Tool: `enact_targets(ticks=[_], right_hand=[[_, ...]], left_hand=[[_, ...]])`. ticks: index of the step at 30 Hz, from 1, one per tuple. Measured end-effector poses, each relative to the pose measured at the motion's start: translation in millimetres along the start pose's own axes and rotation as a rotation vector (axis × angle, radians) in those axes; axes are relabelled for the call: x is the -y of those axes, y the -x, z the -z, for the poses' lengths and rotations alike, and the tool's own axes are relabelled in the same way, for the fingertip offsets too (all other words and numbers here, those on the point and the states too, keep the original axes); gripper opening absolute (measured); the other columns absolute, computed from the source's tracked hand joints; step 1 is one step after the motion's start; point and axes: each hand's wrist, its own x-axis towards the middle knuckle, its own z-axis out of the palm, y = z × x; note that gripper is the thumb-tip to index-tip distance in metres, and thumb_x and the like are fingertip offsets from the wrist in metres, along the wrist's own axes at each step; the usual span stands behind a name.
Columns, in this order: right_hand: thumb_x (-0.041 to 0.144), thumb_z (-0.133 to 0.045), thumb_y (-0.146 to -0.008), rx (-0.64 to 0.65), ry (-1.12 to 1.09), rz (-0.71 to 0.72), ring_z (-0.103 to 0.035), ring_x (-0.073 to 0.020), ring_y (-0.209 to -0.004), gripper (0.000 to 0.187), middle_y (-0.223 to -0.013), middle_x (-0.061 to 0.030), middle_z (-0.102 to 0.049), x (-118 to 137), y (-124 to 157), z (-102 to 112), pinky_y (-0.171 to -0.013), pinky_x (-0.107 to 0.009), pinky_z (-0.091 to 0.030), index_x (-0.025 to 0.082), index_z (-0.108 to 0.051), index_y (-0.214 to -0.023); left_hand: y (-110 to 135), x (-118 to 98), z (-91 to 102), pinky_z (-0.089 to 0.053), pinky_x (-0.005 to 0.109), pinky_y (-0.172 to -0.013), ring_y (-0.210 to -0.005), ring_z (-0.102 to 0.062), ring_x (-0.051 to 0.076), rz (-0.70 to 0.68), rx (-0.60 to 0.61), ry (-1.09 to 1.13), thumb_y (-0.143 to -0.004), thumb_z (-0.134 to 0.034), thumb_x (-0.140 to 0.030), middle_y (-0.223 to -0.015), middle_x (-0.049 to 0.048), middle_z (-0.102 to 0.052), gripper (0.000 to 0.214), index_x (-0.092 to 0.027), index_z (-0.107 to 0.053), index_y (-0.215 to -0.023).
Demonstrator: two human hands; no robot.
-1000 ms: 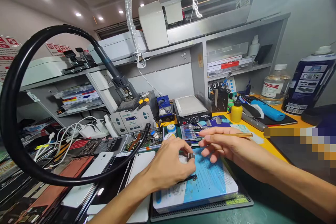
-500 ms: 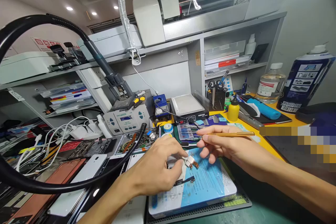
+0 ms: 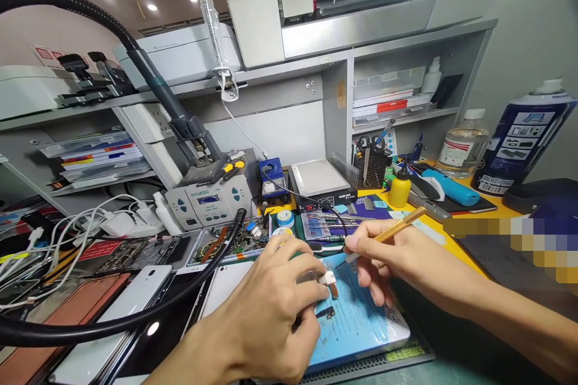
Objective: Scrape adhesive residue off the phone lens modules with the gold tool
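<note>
My left hand [image 3: 271, 307] is closed, pinching a small silver part with a copper flex strip [image 3: 329, 281] just above a blue-and-white work pad [image 3: 361, 325]. My right hand [image 3: 397, 258] grips gold tweezers [image 3: 392, 230] between thumb and fingers; the tips point down toward the small part. A small black component [image 3: 326, 314] lies on the pad below my left fingers.
A black hose [image 3: 112, 322] loops across the left, over several phones and back covers [image 3: 130, 301]. Behind stand a rework station [image 3: 205, 200], a hot plate [image 3: 321, 179], a yellow bottle [image 3: 400, 187], a glass bottle [image 3: 461, 147], and a spray can [image 3: 524, 138].
My left hand lifted the small part off the pad and drew closer to me. The tweezers swung from level to pointing down at the part. The view shifted slightly.
</note>
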Motion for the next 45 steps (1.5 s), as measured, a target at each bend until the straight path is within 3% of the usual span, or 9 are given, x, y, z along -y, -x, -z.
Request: enact_targets(ticks=[3, 10, 14, 21, 30, 36, 41, 45], right_hand=[[0.045, -0.072, -0.088, 0.055, -0.019, -0.030, -0.064, -0.0135, -0.045, 0.033, -0.061, 0.0013, -0.071, -0.6, 1.3, 0.3, -0.042, -0.021, -0.048, 0.020, -0.054, -0.075], [0.039, -0.072, -0.088, 0.041, 0.042, -0.064, -0.055, -0.0097, -0.038, 0.031, -0.054, 0.0041, -0.065, -0.8, 6.6, -1.4, -0.039, -0.019, -0.045, 0.020, -0.054, -0.071], [0.033, -0.072, -0.089, 0.000, 0.100, -0.069, -0.058, -0.0106, -0.044, 0.022, -0.056, 0.0060, -0.063, 1.7, 8.0, -3.8, -0.041, -0.019, -0.047, 0.020, -0.058, -0.077], [0.036, -0.077, -0.083, -0.019, 0.171, -0.097, -0.055, -0.0112, -0.042, 0.025, -0.052, 0.0066, -0.060, 5.7, 11.3, -10.8, -0.040, -0.020, -0.049, 0.020, -0.059, -0.076], [0.033, -0.073, -0.088, -0.006, 0.236, -0.164, -0.054, -0.0071, -0.037, 0.019, -0.056, 0.0063, -0.062, 3.2, 8.7, -5.7, -0.033, -0.012, -0.043, 0.019, -0.062, -0.081], [0.034, -0.076, -0.085, 0.056, 0.121, -0.190, -0.054, -0.0066, -0.032, 0.021, -0.065, 0.0008, -0.070, -3.4, 0.6, 3.7, -0.030, -0.013, -0.043, 0.017, -0.064, -0.080], [0.039, -0.076, -0.087, 0.057, 0.122, -0.206, -0.051, -0.0068, -0.030, 0.026, -0.056, 0.0014, -0.067, -9.0, 1.5, 6.3, -0.029, -0.013, -0.042, 0.017, -0.066, -0.079], [0.038, -0.077, -0.086, 0.052, 0.112, -0.212, -0.053, -0.0066, -0.031, 0.025, -0.065, -0.0016, -0.072, -8.9, 1.0, 6.5, -0.029, -0.013, -0.043, 0.016, -0.068, -0.079]], left_hand=[[1.5, -0.1, -1.6, -0.040, 0.047, -0.100, -0.105, -0.052, 0.023, -0.001, -0.029, -0.003, -0.075, -0.056, -0.007, -0.109, 0.0058, -0.066, 0.031, -0.015, -0.070, -0.100], [6.0, -2.8, -4.3, -0.035, 0.053, -0.113, -0.109, -0.052, 0.023, -0.001, 0.029, -0.054, -0.076, -0.053, -0.012, -0.113, 0.0057, -0.066, 0.037, -0.017, -0.071, -0.107], [5.2, -2.1, -6.9, -0.038, 0.052, -0.111, -0.107, -0.053, 0.024, -0.011, -0.007, -0.064, -0.073, -0.052, -0.010, -0.110, 0.0074, -0.066, 0.039, -0.015, -0.072, -0.105], [6.8, 2.0, -13.6, -0.043, 0.049, -0.104, -0.103, -0.054, 0.023, -0.036, -0.086, -0.034, -0.071, -0.054, -0.011, -0.107, 0.0077, -0.067, 0.040, -0.015, -0.073, -0.106], [12.6, 7.9, -21.5, -0.047, 0.049, -0.098, -0.108, -0.054, 0.027, -0.033, -0.149, 0.017, -0.070, -0.054, -0.011, -0.115, 0.0081, -0.067, 0.045, -0.017, -0.070, -0.112], [16.1, 13.1, -26.9, -0.048, 0.048, -0.095, -0.107, -0.054, 0.027, -0.046, -0.186, -0.004, -0.065, -0.055, -0.010, -0.117, 0.0078, -0.067, 0.053, -0.018, -0.068, -0.116], [18.8, 19.6, -32.4, -0.050, 0.046, -0.094, -0.109, -0.057, 0.026, -0.104, -0.224, -0.074, -0.067, -0.052, -0.002, -0.121, 0.0059, -0.069, 0.055, -0.019, -0.066, -0.117], [18.7, 20.8, -34.0, -0.051, 0.046, -0.094, -0.108, -0.057, 0.025, -0.112, -0.243, -0.092, -0.067, -0.051, -0.001, -0.119, 0.0050, -0.069, 0.053, -0.018, -0.066, -0.115]])
